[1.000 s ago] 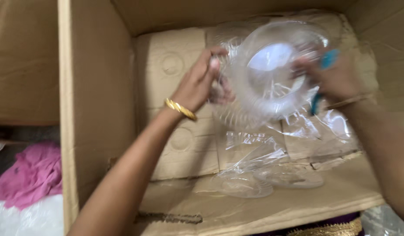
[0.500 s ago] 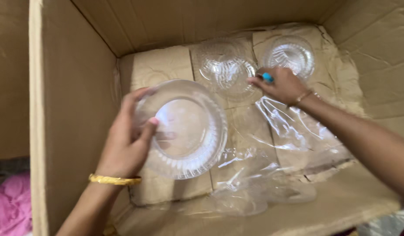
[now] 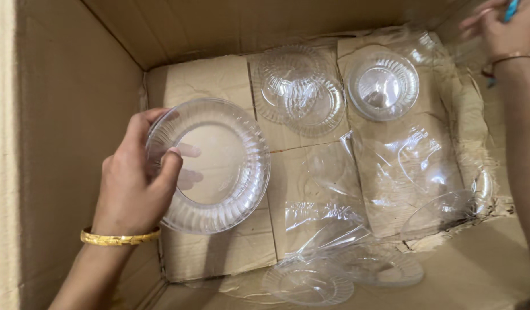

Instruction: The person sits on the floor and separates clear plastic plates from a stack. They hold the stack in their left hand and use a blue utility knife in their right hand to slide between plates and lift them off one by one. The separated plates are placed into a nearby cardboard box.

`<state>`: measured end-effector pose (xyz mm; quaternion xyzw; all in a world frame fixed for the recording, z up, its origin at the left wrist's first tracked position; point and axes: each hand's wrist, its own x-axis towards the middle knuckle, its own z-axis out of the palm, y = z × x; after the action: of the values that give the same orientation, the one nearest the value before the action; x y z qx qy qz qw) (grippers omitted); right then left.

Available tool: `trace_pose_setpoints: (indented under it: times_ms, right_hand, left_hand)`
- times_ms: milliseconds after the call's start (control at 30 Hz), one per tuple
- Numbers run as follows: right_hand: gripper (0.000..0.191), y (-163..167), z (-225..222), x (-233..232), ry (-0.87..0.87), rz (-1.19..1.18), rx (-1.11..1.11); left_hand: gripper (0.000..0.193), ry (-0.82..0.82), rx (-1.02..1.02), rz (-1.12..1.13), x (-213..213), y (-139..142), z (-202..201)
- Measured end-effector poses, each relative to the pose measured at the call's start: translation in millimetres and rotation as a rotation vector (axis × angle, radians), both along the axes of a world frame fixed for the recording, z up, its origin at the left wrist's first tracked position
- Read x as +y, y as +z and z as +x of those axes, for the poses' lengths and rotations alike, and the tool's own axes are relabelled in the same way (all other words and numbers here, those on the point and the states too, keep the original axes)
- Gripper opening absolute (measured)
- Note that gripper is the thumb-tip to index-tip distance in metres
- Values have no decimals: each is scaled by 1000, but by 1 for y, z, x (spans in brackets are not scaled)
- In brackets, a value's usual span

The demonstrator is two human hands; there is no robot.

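My left hand [image 3: 133,183] grips a clear ribbed glass plate [image 3: 219,166] by its left rim, holding it low over the cardboard layer inside a large cardboard box [image 3: 64,115]. A gold bangle [image 3: 119,236] circles that wrist. My right hand [image 3: 503,28] is up at the top right corner, near the box wall, with a blue object [image 3: 511,8] between its fingers. Further back lie overlapping clear glass plates [image 3: 299,92] and a clear glass bowl [image 3: 382,86] on the cardboard.
Crumpled clear plastic wrap [image 3: 414,166] covers the right half of the box floor. More clear plates [image 3: 311,284] lie at the near edge, and another [image 3: 443,212] sits tilted at the right. Brown cardboard pads [image 3: 219,252] line the bottom.
My left hand has lowered the glass plate further down and left in the box. My right hand has lifted away from the far plates to the top right corner.
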<state>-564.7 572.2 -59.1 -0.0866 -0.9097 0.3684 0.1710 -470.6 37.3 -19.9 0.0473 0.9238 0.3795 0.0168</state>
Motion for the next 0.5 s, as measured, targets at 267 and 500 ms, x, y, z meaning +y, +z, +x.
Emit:
trace_pose_setpoints:
  times_ms: [267,500]
  right_hand:
    - [68,-72,23,-43,-209,144,-455]
    - [45,-73,12,-67,-123,-229,-515]
  left_hand:
    - [48,38,-136,-32,11,-1,1]
    - [46,1,-159,-48,19,6,1]
